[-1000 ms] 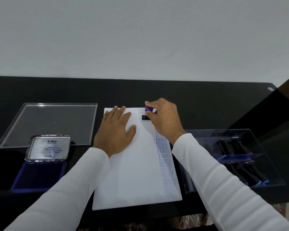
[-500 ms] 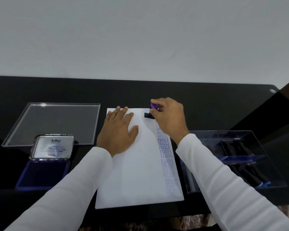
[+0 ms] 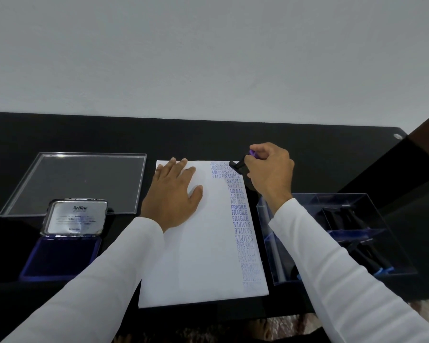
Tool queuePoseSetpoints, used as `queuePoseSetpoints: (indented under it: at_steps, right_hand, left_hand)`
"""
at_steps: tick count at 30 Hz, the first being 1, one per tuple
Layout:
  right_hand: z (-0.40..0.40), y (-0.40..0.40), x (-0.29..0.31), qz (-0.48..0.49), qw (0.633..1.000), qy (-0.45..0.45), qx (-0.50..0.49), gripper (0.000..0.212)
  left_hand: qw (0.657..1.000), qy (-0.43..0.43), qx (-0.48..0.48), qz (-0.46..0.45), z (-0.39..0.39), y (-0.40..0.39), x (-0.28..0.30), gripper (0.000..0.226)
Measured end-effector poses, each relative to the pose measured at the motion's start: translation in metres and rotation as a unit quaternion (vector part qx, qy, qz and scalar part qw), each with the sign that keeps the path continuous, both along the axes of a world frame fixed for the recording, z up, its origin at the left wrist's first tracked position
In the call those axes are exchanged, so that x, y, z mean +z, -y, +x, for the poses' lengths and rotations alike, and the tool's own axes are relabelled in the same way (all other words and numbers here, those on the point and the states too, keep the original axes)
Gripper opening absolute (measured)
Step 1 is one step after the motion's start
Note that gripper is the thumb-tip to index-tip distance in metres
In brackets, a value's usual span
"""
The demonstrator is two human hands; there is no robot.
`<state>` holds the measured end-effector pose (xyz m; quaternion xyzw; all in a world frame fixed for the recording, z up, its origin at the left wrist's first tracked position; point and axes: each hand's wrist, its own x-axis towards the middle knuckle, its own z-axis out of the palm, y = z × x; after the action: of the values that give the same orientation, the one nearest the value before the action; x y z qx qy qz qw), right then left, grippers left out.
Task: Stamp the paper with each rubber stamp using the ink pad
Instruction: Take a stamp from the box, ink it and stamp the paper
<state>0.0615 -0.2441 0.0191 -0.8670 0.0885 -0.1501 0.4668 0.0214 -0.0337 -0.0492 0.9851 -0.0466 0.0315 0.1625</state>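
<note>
Now right hand (image 3: pixel 270 169) has seemingly lifted stamp (image 3: pixel 238 166) off paper (image 3: pixel 203 243).

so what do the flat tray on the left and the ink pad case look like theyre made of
The flat tray looks like clear acrylic or similar plastic: the dark table shows through it and its rim catches light. The ink pad case seems to be shiny metal, going by its mirror-like silver lid, though chromed plastic is possible.
</note>
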Motion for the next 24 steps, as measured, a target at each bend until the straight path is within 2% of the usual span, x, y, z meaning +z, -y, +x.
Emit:
queuePoseSetpoints:
  at_steps: [4, 9, 24]
  right_hand:
    - [-0.0003, 0.0013, 0.0008, 0.007, 1.0, 0.0, 0.0, 0.016]
    - [-0.0006, 0.0015, 0.0007, 0.01, 1.0, 0.001, 0.002, 0.014]
    - [-0.0021, 0.0021, 0.001, 0.013, 1.0, -0.015, 0.007, 0.02]
  left_hand:
    - [1.0, 0.007, 0.001, 0.004, 0.0002, 0.0, -0.0013, 0.064]
    - [1.0, -0.001, 0.001, 0.004, 0.0014, 0.0001, -0.0014, 0.075]
    - [1.0, 0.002, -0.001, 0.009, 0.0028, -0.0012, -0.0032, 0.075]
